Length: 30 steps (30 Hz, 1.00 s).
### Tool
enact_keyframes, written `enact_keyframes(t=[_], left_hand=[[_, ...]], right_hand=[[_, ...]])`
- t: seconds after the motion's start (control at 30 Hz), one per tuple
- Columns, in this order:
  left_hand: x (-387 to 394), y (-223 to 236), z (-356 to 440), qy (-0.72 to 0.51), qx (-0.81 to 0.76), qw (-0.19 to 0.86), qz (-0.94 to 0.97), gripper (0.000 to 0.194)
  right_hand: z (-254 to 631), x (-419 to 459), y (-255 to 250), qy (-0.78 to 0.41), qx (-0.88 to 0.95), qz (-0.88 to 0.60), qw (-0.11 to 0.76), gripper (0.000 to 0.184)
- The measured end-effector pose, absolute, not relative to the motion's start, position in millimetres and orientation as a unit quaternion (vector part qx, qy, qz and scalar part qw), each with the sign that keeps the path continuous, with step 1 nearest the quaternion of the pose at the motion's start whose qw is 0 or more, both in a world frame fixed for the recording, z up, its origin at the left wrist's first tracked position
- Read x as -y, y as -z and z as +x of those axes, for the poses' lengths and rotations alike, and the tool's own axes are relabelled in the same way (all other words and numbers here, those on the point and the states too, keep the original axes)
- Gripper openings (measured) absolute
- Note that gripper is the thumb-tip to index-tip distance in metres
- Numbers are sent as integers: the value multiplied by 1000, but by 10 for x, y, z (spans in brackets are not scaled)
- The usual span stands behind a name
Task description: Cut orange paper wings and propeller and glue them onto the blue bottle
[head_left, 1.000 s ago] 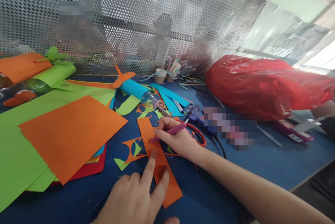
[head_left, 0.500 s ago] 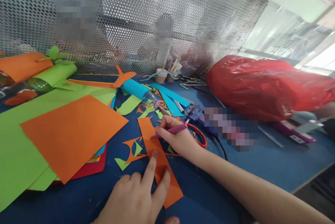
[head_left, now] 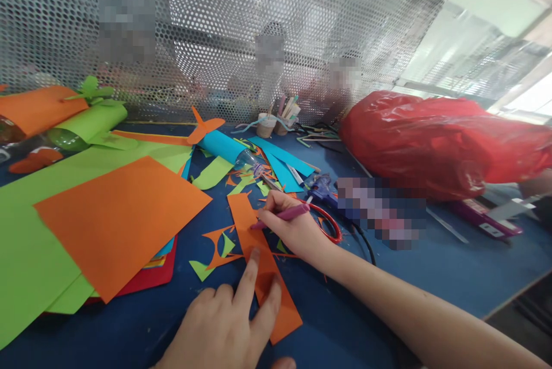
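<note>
Orange strip [head_left: 242, 212], left hand [head_left: 226, 318] splayed on it, right hand [head_left: 298, 232] pinching pen [head_left: 288, 213], scraps [head_left: 218, 249] by strip's left edge

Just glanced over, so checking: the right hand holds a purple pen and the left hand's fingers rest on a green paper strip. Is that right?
Almost: the head view shows the paper strip is orange, not green. The right hand holds a purple pen, and the left hand rests its fingers on it.
</note>
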State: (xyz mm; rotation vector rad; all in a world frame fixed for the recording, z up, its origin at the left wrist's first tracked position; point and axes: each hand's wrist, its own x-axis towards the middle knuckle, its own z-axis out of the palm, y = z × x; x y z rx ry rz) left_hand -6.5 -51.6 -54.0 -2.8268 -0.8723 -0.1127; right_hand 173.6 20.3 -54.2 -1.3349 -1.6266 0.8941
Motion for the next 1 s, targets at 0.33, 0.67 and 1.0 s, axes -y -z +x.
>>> enact_keyframes(t=[0.33, 0.67, 1.0], left_hand=[[514, 524, -61, 37, 292, 83, -952, 60], [511, 548, -67, 46, 292, 87, -951, 61], [517, 544, -58, 42, 286, 107, -951, 60]], right_hand=[[1726, -194, 539, -354, 653, -530, 408, 23], [1711, -199, 553, -358, 660, -516, 413, 24], [1700, -175, 524, -376, 666, -507, 397, 26]])
